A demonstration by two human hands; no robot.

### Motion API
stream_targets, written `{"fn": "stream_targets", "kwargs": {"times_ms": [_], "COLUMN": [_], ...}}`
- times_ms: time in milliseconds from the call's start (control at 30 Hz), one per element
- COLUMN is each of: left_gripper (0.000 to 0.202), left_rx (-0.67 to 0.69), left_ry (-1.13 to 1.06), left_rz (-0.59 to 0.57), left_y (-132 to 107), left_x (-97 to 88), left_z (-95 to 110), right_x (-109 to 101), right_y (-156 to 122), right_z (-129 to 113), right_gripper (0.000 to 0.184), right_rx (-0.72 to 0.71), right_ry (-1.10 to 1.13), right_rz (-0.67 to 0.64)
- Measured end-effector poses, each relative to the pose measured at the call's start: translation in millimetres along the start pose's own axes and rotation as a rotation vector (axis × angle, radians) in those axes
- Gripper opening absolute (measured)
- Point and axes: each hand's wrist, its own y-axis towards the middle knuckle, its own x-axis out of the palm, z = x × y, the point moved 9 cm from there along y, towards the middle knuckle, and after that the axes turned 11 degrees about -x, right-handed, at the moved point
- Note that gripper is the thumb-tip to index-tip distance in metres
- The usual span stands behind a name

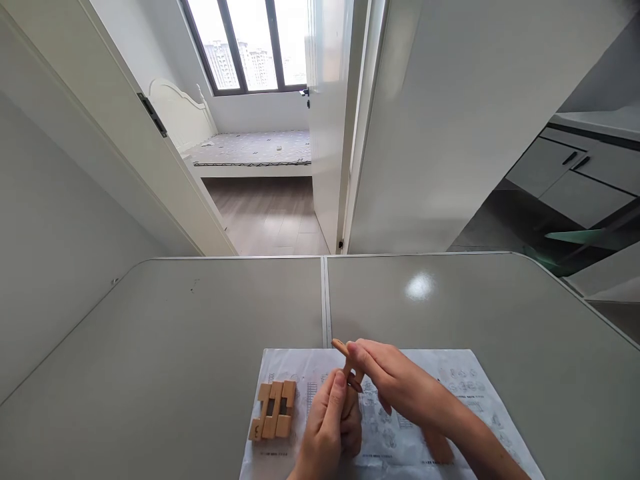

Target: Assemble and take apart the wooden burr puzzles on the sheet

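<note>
My left hand [325, 427] and my right hand [400, 380] meet over a printed paper sheet [300, 460]. Between the right thumb and fingers is a slim wooden puzzle piece [340, 346], its end sticking out to the upper left. The left fingers are closed around another wooden piece, mostly hidden by the hands; whether the two pieces are joined I cannot tell. To the left, several notched wooden puzzle pieces [273, 410] lie side by side on the sheet. Beneath my right forearm a reddish-brown wooden piece [438, 445] shows in part.
The sheet lies on a grey table [150, 360] with a metal seam [326, 300] down its middle. Beyond the table's far edge, an open door [330, 120] gives onto a room with a bed [255, 150]. Cabinets [575, 167] stand at the right.
</note>
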Motion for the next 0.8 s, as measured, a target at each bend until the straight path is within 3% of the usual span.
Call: {"fn": "stream_targets", "kwargs": {"times_ms": [600, 800], "left_gripper": [0.064, 0.064], "left_rx": [0.066, 0.071], "left_ry": [-0.090, -0.073], "left_rz": [0.087, 0.089], "left_y": [7, 2], "left_x": [-18.6, -12.5], "left_z": [-8, 1], "right_x": [13, 16], "right_y": [10, 12], "right_z": [2, 9], "right_gripper": [0.055, 0.055], "right_rx": [0.007, -0.010], "right_ry": [0.103, 0.135], "right_rz": [0.164, 0.180]}}
